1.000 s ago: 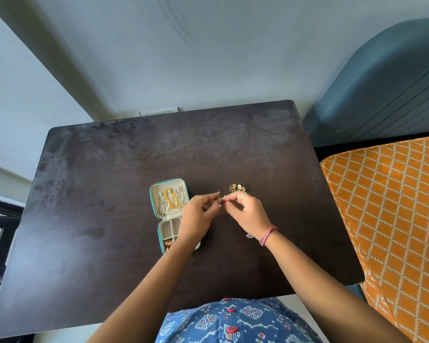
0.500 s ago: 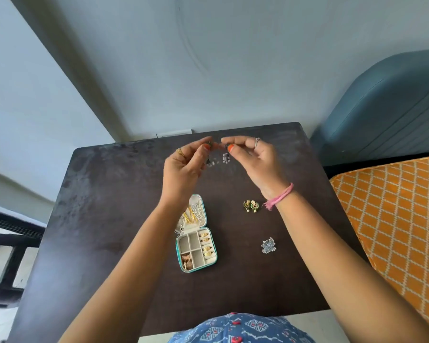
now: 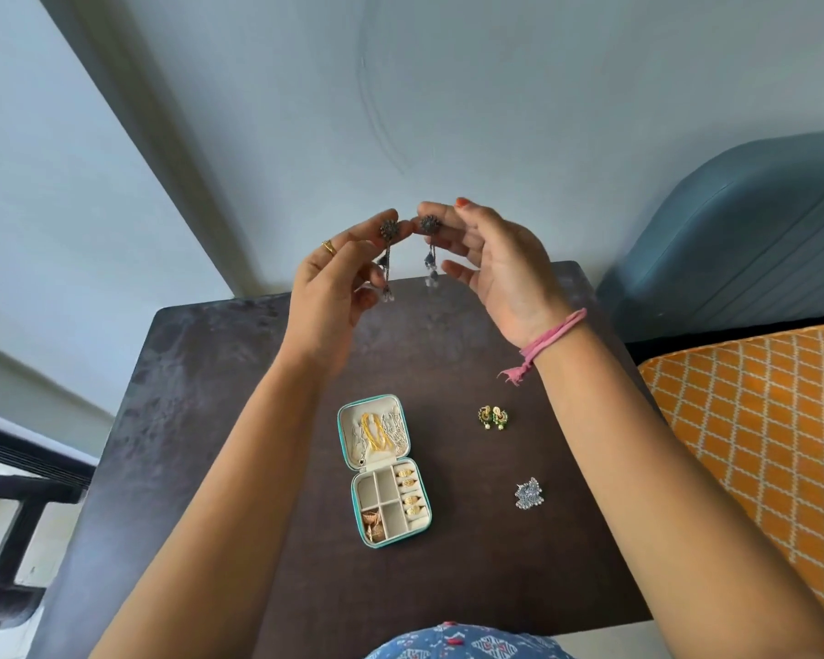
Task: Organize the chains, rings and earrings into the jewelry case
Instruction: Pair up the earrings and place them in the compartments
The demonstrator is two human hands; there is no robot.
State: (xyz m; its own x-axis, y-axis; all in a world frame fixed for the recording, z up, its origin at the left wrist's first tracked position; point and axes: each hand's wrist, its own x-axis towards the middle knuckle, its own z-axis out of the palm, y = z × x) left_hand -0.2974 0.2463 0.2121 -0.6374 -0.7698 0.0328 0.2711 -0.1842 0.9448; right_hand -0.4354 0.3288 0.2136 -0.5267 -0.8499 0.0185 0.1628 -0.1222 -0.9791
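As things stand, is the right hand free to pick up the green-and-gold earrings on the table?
Probably not yet: the right hand pinches a dangling earring. The green-and-gold earrings lie uncovered on the table, below its wrist.

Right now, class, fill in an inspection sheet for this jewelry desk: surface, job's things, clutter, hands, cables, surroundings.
Surface: dark table, scuffed.
Job's things: open case, chains in its lid, rings in the tray; green earrings and silver earrings loose on the table.
Clutter: nothing seen.
Hands: left hand and right hand raised, each pinching one drop earring.
Cables: nothing seen.
Surroundings: pale wall, orange cushion, blue chair.
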